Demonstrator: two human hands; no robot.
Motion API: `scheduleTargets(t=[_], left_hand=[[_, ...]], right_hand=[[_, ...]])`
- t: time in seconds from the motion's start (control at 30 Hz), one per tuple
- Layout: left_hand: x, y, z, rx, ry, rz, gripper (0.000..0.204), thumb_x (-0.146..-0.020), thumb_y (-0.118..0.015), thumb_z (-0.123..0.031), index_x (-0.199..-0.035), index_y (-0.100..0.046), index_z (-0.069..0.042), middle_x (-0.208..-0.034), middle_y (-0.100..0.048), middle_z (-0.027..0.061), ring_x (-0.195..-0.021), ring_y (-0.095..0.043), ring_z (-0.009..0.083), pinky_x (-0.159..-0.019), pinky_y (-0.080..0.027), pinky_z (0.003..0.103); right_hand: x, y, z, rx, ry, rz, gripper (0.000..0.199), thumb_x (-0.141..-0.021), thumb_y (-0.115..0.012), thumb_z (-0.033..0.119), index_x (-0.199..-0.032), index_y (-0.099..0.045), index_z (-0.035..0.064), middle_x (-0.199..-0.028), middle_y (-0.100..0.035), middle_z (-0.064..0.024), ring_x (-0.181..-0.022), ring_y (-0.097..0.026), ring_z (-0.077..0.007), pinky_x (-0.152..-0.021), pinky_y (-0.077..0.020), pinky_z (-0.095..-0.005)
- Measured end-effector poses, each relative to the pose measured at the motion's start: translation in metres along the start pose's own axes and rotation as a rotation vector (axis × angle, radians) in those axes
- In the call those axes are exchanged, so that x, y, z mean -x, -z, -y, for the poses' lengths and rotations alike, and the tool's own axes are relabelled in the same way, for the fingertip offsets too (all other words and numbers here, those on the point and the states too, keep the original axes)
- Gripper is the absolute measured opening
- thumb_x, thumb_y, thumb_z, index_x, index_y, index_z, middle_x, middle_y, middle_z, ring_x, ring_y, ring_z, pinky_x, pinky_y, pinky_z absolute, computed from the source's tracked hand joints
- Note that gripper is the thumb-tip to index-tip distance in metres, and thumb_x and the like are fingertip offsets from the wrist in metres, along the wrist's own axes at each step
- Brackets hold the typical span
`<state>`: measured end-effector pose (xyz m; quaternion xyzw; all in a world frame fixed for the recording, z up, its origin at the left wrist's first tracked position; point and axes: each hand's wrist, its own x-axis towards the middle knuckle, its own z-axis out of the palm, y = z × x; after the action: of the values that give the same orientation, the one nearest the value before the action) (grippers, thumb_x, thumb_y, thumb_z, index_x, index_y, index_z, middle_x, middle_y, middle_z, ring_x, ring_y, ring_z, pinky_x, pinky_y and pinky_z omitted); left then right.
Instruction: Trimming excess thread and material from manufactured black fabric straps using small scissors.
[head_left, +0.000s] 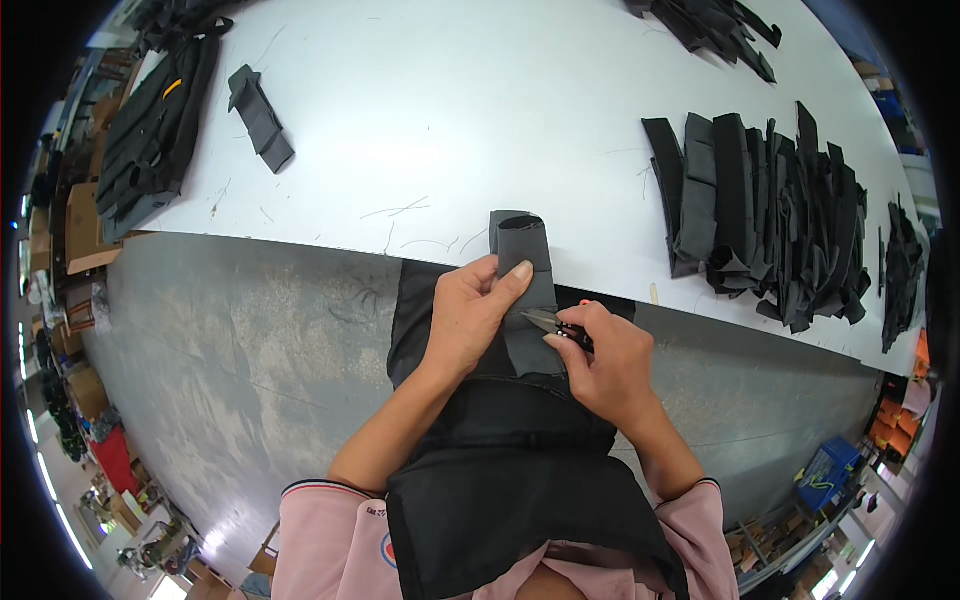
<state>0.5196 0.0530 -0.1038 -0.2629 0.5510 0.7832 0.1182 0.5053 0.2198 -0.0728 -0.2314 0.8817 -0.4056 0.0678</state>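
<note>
My left hand [474, 308] is closed on a dark grey fabric strip [526, 250], thumb on top, at the table's near edge. The strip's far end is folded into a loop that rests on the white tabletop. Its near part hangs down over my black apron [500, 415]. In my right hand [612, 360] is a pair of thread snips [560, 327], gripped between thumb and fingers. Their pointed metal blades lie against the strip, just below my left thumb. Whether the blades are around a thread is too small to tell.
Piled dark fabric strips [770, 210] lie on the white table [400, 120] at the right, with another bunch [710, 35] at the far right. A single strip [262, 118] and a stack of black sewn pieces [165, 125] are on the left. Loose threads are scattered nearby.
</note>
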Motion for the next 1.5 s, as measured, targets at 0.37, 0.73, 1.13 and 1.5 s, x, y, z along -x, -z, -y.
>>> scheduleTargets(t=[0.37,0.73,1.13,1.5], left_hand=[[-0.002,0.001,-0.002,-0.025,0.013,0.002,0.020,-0.089,-0.062,-0.015,-0.100,-0.065,0.002,-0.083,-0.066,0.0016,-0.070,-0.056,0.0032,-0.064,-0.046,0.019],[-0.004,0.009,-0.003,0.038,-0.011,-0.024,0.023,-0.090,-0.060,-0.019,-0.101,-0.064,0.001,-0.081,-0.064,0.0004,-0.072,-0.054,0.0031,-0.064,-0.044,0.019],[-0.008,0.011,-0.004,0.094,-0.057,-0.014,0.026,-0.091,-0.059,-0.019,-0.106,-0.062,0.001,-0.089,-0.065,0.0022,-0.077,-0.056,0.0050,-0.068,-0.046,0.021],[-0.013,0.005,-0.005,0.162,-0.101,-0.054,0.024,-0.091,-0.059,-0.020,-0.105,-0.060,0.000,-0.091,-0.065,0.0033,-0.080,-0.056,0.0054,-0.072,-0.046,0.021]], right_hand=[[0.007,-0.004,-0.005,-0.302,-0.200,-0.014,0.017,-0.078,-0.067,0.001,-0.091,-0.056,-0.0006,-0.077,-0.063,-0.0062,-0.063,-0.059,-0.0103,-0.059,-0.0455,-0.0224],[0.007,-0.005,-0.014,-0.477,-0.405,-0.030,0.028,-0.077,-0.070,0.002,-0.100,-0.055,0.0019,-0.076,-0.057,-0.0010,-0.065,-0.048,-0.0051,-0.059,-0.0404,-0.0190],[0.009,0.000,-0.009,-0.609,-0.221,0.099,0.020,-0.080,-0.064,-0.001,-0.100,-0.062,0.0026,-0.077,-0.059,0.0004,-0.065,-0.049,-0.0028,-0.056,-0.0386,-0.0179],[0.030,-0.001,-0.001,-0.536,-0.154,-0.152,0.032,-0.075,-0.067,-0.004,-0.105,-0.057,0.0035,-0.078,-0.058,-0.0060,-0.065,-0.055,-0.0098,-0.065,-0.0478,-0.0218]])
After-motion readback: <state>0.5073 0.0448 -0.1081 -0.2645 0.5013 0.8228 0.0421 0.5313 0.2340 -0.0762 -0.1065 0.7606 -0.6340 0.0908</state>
